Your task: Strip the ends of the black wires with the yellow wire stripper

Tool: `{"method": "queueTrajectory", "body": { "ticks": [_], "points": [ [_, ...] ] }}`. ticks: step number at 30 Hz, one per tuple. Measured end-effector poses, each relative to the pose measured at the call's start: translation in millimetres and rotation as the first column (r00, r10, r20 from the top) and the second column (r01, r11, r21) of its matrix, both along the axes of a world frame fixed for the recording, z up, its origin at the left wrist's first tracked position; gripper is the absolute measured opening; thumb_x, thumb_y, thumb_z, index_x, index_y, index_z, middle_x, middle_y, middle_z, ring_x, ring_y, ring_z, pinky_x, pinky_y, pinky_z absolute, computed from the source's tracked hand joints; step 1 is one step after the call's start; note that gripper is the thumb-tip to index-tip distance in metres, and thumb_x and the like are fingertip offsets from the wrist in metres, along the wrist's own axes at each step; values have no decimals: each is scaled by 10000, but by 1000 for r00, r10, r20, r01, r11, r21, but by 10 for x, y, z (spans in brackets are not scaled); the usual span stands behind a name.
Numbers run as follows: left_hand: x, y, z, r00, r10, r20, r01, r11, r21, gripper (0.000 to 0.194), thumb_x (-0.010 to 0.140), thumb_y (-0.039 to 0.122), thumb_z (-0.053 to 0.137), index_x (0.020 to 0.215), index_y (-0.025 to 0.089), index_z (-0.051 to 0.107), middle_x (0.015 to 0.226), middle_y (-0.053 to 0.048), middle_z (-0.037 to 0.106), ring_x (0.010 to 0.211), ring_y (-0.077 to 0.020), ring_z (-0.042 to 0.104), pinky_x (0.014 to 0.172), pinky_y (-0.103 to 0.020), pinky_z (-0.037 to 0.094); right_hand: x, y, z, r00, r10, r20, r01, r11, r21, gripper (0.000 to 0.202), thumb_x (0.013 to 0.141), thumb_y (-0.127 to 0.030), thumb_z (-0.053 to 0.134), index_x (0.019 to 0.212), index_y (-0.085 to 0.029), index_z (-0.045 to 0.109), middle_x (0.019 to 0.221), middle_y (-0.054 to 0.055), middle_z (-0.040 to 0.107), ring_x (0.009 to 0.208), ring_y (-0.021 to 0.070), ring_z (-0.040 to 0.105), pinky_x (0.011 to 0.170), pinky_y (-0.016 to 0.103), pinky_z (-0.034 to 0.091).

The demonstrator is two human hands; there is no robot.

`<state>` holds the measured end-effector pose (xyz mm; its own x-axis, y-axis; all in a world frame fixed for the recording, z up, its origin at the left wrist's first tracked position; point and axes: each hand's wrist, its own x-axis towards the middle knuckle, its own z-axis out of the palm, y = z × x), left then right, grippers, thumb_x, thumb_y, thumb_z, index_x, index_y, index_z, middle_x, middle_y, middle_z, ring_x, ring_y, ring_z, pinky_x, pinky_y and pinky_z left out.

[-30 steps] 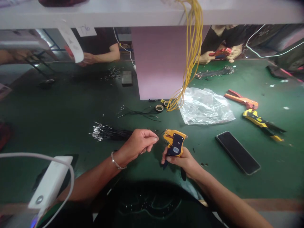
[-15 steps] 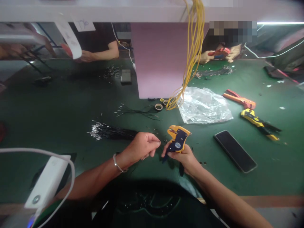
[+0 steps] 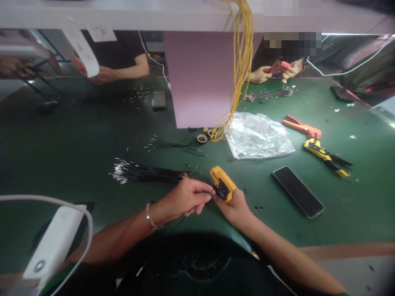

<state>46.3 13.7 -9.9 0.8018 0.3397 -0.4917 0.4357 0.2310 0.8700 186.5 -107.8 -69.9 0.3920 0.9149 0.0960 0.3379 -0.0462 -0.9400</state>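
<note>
My right hand is closed around a yellow and black wire stripper, its jaw end tilted up and to the left. Pinched between the thumb and fingers of my left hand is a thin black wire, whose tail hangs below the palm. The fingertips of that hand meet the stripper's left side; whether the wire end sits inside the jaws is hidden. Just beyond my left hand lies a thick bundle of black wires, with silvery tips at the left and coppery ends at the right.
Beyond are loose black wires, a tape roll, hanging yellow wires and a clear plastic bag. Orange pliers, yellow-black pliers and a phone lie right. A white power bank sits left. Two co-workers sit opposite.
My hands have come together, the left fingertips now at the stripper. My right hand has turned the stripper and moved slightly left. The view has shifted a little.
</note>
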Motion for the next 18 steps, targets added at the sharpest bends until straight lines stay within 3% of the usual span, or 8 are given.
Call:
{"method": "queueTrajectory", "body": {
  "ticks": [3, 7, 12, 18],
  "points": [
    [-8, 8, 7, 998, -67, 8, 67, 996, 58, 313, 824, 237, 563, 1083, 117, 694, 441, 70, 497, 347, -44, 346, 367, -168, 286, 14, -7, 9, 957, -27, 290, 0, 996, 91, 180, 761, -135, 550, 918, -219, 570, 805, 63, 652, 718, 234, 623, 670, 362, 505],
    [-11, 36, -39, 988, -146, 49, 138, 981, 139, 205, 812, 170, 527, 864, 144, 723, 452, 66, 476, 403, -44, 359, 430, -171, 302, 40, -9, 25, 859, -110, 500, -12, 972, 234, 339, 721, -110, 522, 1046, -207, 517, 916, 118, 657, 820, 269, 647, 705, 395, 528],
    [12, 53, -86, 980, -181, 81, 161, 965, 207, 206, 744, 80, 479, 725, 154, 671, 456, 65, 470, 462, -56, 413, 507, -178, 349, 53, -11, 41, 811, -122, 572, -41, 964, 264, 401, 702, -119, 512, 1093, -206, 505, 963, 136, 653, 854, 282, 642, 734, 426, 539],
    [27, 53, -14, 979, -198, 51, 178, 948, 263, 177, 723, 88, 471, 646, 158, 615, 480, 62, 470, 459, -52, 397, 474, -179, 327, 64, -18, 26, 814, -131, 566, -36, 961, 274, 402, 702, -117, 514, 1095, -200, 524, 971, 141, 658, 852, 284, 642, 732, 433, 543]
  ]
}}
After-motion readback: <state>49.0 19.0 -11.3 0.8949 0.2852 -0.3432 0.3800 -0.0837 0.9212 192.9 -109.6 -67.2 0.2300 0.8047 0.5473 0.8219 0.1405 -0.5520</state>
